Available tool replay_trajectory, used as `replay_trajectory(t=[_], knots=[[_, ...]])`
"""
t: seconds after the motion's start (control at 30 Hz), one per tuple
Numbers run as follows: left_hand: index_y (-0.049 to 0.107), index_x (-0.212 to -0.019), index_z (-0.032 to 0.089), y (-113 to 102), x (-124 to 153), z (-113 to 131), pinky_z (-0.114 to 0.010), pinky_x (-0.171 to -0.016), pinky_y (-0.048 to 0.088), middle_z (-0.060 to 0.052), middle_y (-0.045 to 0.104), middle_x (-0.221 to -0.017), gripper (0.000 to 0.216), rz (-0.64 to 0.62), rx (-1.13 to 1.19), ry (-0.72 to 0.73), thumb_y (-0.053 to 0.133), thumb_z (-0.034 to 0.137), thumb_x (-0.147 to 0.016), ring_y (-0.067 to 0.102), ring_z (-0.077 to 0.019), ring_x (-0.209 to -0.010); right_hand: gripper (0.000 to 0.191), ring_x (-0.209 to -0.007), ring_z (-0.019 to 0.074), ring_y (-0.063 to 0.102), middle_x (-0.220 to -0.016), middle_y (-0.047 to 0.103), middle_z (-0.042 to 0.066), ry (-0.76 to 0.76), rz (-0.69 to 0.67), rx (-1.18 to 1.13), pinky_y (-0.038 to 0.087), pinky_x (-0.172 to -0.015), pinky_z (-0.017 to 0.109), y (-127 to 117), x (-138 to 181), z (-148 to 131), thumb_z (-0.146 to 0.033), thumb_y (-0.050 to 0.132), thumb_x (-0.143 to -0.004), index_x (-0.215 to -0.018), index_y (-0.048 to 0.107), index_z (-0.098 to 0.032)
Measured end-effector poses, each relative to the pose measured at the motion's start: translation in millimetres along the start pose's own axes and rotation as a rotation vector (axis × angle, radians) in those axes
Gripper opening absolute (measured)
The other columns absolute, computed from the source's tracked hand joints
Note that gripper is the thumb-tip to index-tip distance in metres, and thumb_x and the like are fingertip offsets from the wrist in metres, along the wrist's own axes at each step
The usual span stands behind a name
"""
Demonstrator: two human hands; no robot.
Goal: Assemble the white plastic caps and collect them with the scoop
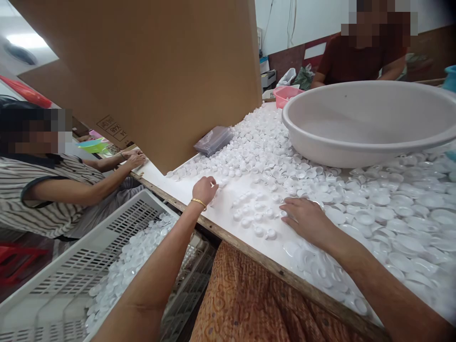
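My left hand (pixel 204 191), with a gold bangle at the wrist, is above the white tabletop with its fingers curled together. Something pale shows by its fingertips, too blurred to name. My right hand (pixel 309 222) is lowered to the table, palm down, fingers apart. Its fingertips reach a small white cup (pixel 284 213) at the edge of a loose group. Between the hands, several small white cups (pixel 258 217) stand in rough rows. White saucers (pixel 315 266) lie overlapping below my right wrist.
A large pale basin (pixel 370 154) rests among piled white toy dishes (pixel 263 137). A tall cardboard box (pixel 171 71) and clear plastic packs (pixel 213 141) stand beyond my left hand. A white crate (pixel 46 285) holds more pieces. Co-workers sit left (pixel 71 190) and across (pixel 359 64).
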State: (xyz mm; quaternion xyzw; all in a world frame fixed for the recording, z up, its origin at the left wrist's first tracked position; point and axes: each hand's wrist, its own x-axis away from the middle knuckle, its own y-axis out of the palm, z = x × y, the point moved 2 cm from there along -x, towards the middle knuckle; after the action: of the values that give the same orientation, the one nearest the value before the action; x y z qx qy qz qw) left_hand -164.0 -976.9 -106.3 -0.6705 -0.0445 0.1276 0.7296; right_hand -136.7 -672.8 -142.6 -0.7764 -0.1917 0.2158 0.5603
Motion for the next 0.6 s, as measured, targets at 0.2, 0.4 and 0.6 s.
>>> replay_trajectory(t=[0.2, 0.4, 0.6], knots=[[0.067, -0.092, 0.019, 11, 25, 1, -0.035, -0.084, 0.038, -0.009, 0.060, -0.088, 0.022, 0.004, -0.099, 0.158, 0.057, 0.024, -0.073, 0.045, -0.0268, -0.098, 0.029, -0.112, 0.0253, 0.049, -0.122, 0.055, 0.007, 0.002, -0.013, 0.015, 0.039, -0.092, 0.043, 3, -1, 1, -0.027, 0.047, -0.083, -0.107, 0.063, -0.020], [0.066, -0.098, 0.024, -2, 76, 19, -0.038, -0.082, 0.038, -0.008, 0.052, -0.106, 0.027, 0.124, -0.087, 0.326, 0.060, 0.036, -0.075, 0.041, -0.0269, -0.100, 0.029, -0.108, 0.0252, 0.051, -0.119, 0.056, 0.008, -0.030, 0.016, 0.016, 0.041, -0.090, 0.042, 6, -1, 4, -0.028, 0.046, -0.084, -0.105, 0.064, -0.019], [0.063, -0.096, 0.018, -19, 70, -18, -0.034, -0.080, 0.038, -0.008, 0.057, -0.087, 0.022, -0.007, -0.121, 0.114, 0.053, 0.027, -0.078, 0.049, -0.0225, -0.087, 0.029, -0.106, 0.0250, 0.052, -0.119, 0.056, 0.008, -0.040, 0.020, 0.032, 0.041, -0.088, 0.041, 6, -1, 4, -0.028, 0.046, -0.084, -0.104, 0.064, -0.020]])
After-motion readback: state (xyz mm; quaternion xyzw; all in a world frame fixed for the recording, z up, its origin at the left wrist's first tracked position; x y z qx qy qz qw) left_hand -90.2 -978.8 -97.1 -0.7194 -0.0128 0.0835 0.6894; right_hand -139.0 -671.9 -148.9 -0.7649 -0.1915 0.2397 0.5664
